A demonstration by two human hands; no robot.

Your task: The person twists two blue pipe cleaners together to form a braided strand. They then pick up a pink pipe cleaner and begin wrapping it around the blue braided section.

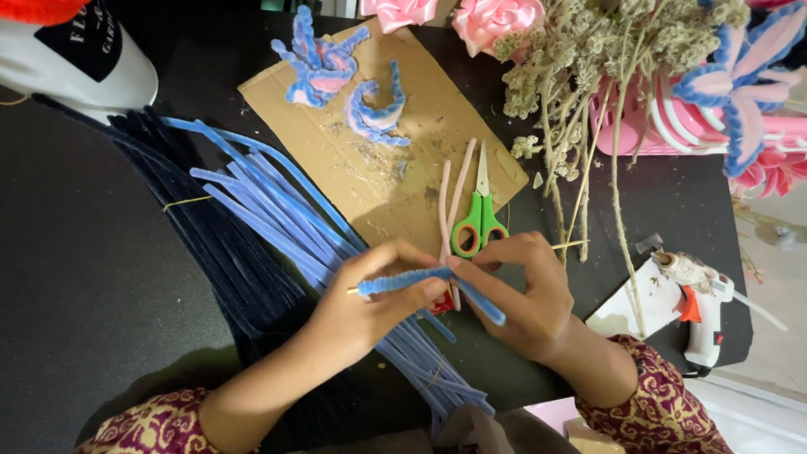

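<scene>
Your left hand (361, 307) and right hand (517, 290) both pinch one blue pipe cleaner (420, 282), just below the green scissors (479, 220) on the desk (84, 269)

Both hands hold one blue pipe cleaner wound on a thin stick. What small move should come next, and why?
Probably one more turn: the right hand could wrap the loose tail of the blue pipe cleaner around the thin stick, which the left hand holds. The coil covers only part near the left fingers, and the tail points free, down and right.

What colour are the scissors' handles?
Green, on the scissors lying on the cardboard; head view shows them.
</scene>
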